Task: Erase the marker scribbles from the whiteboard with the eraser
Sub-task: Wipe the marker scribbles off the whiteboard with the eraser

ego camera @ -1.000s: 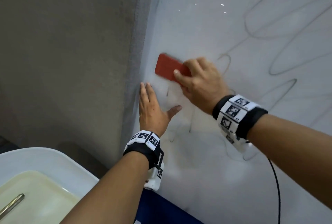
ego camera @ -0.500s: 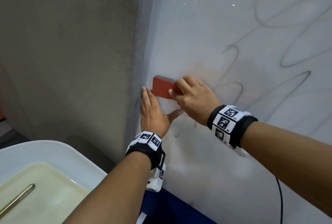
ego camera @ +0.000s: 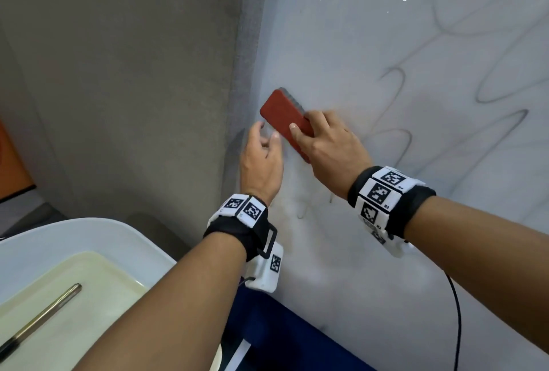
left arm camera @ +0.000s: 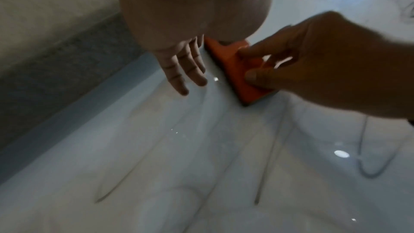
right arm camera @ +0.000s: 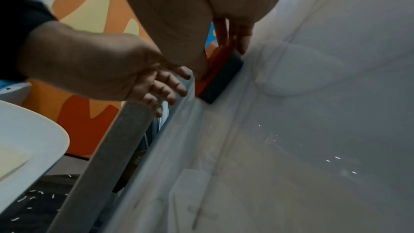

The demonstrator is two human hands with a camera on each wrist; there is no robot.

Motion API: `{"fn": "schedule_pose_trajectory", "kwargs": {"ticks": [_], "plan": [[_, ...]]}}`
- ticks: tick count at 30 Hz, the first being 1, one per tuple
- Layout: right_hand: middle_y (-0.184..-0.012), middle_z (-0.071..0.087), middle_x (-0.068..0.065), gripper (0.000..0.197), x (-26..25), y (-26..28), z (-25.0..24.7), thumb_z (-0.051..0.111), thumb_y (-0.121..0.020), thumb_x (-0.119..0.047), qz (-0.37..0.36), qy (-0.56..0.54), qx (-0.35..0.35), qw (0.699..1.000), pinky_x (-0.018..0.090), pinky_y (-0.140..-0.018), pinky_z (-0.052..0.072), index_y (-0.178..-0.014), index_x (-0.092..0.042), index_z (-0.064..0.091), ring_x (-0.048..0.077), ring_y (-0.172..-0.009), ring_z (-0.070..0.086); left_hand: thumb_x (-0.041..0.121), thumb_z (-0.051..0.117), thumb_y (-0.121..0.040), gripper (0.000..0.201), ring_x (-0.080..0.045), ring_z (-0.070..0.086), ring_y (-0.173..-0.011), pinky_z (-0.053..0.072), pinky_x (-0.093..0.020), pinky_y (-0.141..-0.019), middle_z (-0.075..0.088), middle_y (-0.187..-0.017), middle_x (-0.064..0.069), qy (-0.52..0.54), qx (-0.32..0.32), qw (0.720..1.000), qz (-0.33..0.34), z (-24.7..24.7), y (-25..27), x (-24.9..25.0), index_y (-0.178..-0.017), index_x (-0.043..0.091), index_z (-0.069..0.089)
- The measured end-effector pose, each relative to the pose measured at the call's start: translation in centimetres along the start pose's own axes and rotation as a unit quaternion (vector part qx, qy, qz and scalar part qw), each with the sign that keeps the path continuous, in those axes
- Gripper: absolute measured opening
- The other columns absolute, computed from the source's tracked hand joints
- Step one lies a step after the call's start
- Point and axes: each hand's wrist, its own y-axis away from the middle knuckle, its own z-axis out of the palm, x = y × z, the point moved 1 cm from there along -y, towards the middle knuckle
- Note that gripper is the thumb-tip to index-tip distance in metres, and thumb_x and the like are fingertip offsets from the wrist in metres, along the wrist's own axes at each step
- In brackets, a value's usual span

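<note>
The whiteboard (ego camera: pixel 386 28) stands upright and carries looping grey marker scribbles (ego camera: pixel 398 85) to the right, with faint strokes (ego camera: pixel 303 210) lower down. My right hand (ego camera: pixel 319 136) grips the red eraser (ego camera: pixel 280 113), thumb on its near edge, and holds it tilted against the board near its left edge. The right wrist view shows the eraser's dark felt (right arm camera: pixel 220 77) on the board (right arm camera: pixel 313 130). My left hand (ego camera: pixel 263 147) hovers just left of the eraser, fingers loosely bent, holding nothing. In the left wrist view its fingers (left arm camera: pixel 186 70) hang beside the eraser (left arm camera: pixel 244 77).
A grey fabric-covered strip (ego camera: pixel 252 43) borders the board on the left, with a beige wall beyond. A white tray (ego camera: pixel 89 234) holding a pen (ego camera: pixel 38 320) sits at lower left. A blue surface (ego camera: pixel 282 338) lies below the board. A black cable (ego camera: pixel 457 311) hangs from my right wrist.
The eraser swept down towards the board's left edge, then back up a little and tilted. My left hand, flat on the board before, has lifted with its fingers loosely bent.
</note>
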Motion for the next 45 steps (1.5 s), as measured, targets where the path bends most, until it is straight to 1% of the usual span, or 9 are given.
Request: {"fn": "schedule_pose_trajectory", "kwargs": {"ticks": [3, 8, 12, 15, 24, 30, 36, 42, 45], "plan": [[-0.103, 0.059, 0.017, 0.052, 0.0, 0.8, -0.3, 0.056, -0.070, 0.006, -0.014, -0.051, -0.039, 0.998, 0.034, -0.059, 0.050, -0.121, 0.000, 0.063, 0.032, -0.082, 0.059, 0.058, 0.057, -0.089, 0.054, -0.017, 0.064, -0.085, 0.054, -0.043, -0.082, 0.063, -0.086, 0.005, 0.012, -0.001, 1.000, -0.011, 0.7, -0.6, 2.2, -0.127, 0.021, 0.049], [-0.094, 0.068, 0.012, 0.040, 2.6, 1.1, -2.0, 0.038, -0.074, 0.002, -0.093, -0.023, -0.028, 0.995, 0.039, -0.074, 0.052, -0.097, -0.003, 0.069, 0.034, -0.089, 0.061, 0.052, 0.072, -0.078, 0.070, -0.026, 0.058, -0.109, 0.049, -0.038, -0.088, 0.061, -0.121, -0.005, -0.103, 0.016, 0.994, 0.015, 1.5, -1.0, 2.9, -0.133, 0.019, 0.044], [-0.125, 0.062, 0.016, 0.035, 6.1, 1.6, -4.3, 0.049, -0.081, -0.007, -0.014, 0.068, 0.043, 0.997, 0.048, -0.106, 0.037, -0.112, -0.006, 0.064, 0.038, -0.120, 0.053, 0.042, 0.065, -0.090, 0.078, -0.029, 0.042, -0.123, 0.042, -0.042, -0.094, 0.048, -0.136, -0.008, -0.223, 0.026, 0.969, 0.105, 1.5, 0.0, 1.4, -0.153, 0.019, 0.026], [-0.150, 0.040, 0.020, 0.054, 6.5, 3.0, -4.0, 0.056, -0.083, -0.018, -0.001, 0.120, -0.024, 0.993, 0.054, -0.117, 0.022, -0.136, -0.009, 0.051, 0.040, -0.139, 0.035, 0.032, 0.065, -0.093, 0.076, -0.031, 0.045, -0.118, 0.045, -0.045, -0.094, 0.046, -0.130, -0.012, -0.208, 0.033, 0.971, 0.110, 1.6, 0.6, -1.2, -0.155, 0.016, 0.024], [-0.161, 0.020, 0.019, 0.080, 4.1, 5.1, -1.5, 0.067, -0.079, -0.034, -0.038, 0.163, -0.113, 0.979, 0.058, -0.118, 0.011, -0.150, -0.012, 0.036, 0.037, -0.149, 0.018, 0.029, 0.065, -0.092, 0.073, -0.032, 0.043, -0.121, 0.043, -0.043, -0.096, 0.045, -0.134, -0.015, -0.264, -0.024, 0.956, 0.130, 1.5, 3.1, -4.9, -0.154, 0.014, 0.027], [-0.161, 0.019, 0.019, 0.081, 4.1, 2.7, -1.9, 0.069, -0.079, -0.037, -0.009, 0.164, -0.079, 0.983, 0.059, -0.119, 0.013, -0.148, -0.009, 0.037, 0.037, -0.149, 0.016, 0.033, 0.061, -0.095, 0.069, -0.036, 0.045, -0.125, 0.044, -0.048, -0.099, 0.042, -0.139, -0.017, -0.167, 0.058, 0.984, 0.013, 1.9, 2.0, -4.8, -0.150, 0.006, 0.030], [-0.160, 0.021, 0.019, 0.069, 2.6, 3.5, 0.0, 0.063, -0.081, -0.027, -0.052, 0.171, -0.092, 0.980, 0.058, -0.119, 0.008, -0.145, -0.012, 0.043, 0.038, -0.149, 0.016, 0.019, 0.072, -0.085, 0.068, -0.035, 0.046, -0.118, 0.046, -0.048, -0.097, 0.046, -0.133, -0.017, -0.253, -0.043, 0.959, 0.120, 2.1, 5.6, -8.7, -0.143, 0.004, 0.039], [-0.159, 0.025, 0.018, 0.071, 2.7, 3.1, 0.3, 0.067, -0.076, -0.029, -0.058, 0.161, -0.087, 0.981, 0.057, -0.119, 0.009, -0.143, -0.014, 0.047, 0.037, -0.148, 0.019, 0.028, 0.065, -0.093, 0.065, -0.037, 0.043, -0.125, 0.038, -0.039, -0.097, 0.042, -0.137, -0.019, -0.121, 0.039, 0.989, -0.071, 2.6, 5.1, -8.7, -0.144, 0.002, 0.033], [-0.160, 0.024, 0.018, 0.071, 2.5, 3.0, 0.4, 0.067, -0.076, -0.030, -0.056, 0.158, -0.087, 0.982, 0.057, -0.119, 0.008, -0.142, -0.014, 0.048, 0.037, -0.148, 0.018, 0.027, 0.066, -0.092, 0.067, -0.035, 0.043, -0.125, 0.044, -0.045, -0.098, 0.042, -0.138, -0.018, -0.126, 0.038, 0.989, -0.065, 3.6, 6.5, -8.9, -0.144, 0.002, 0.033]]}}
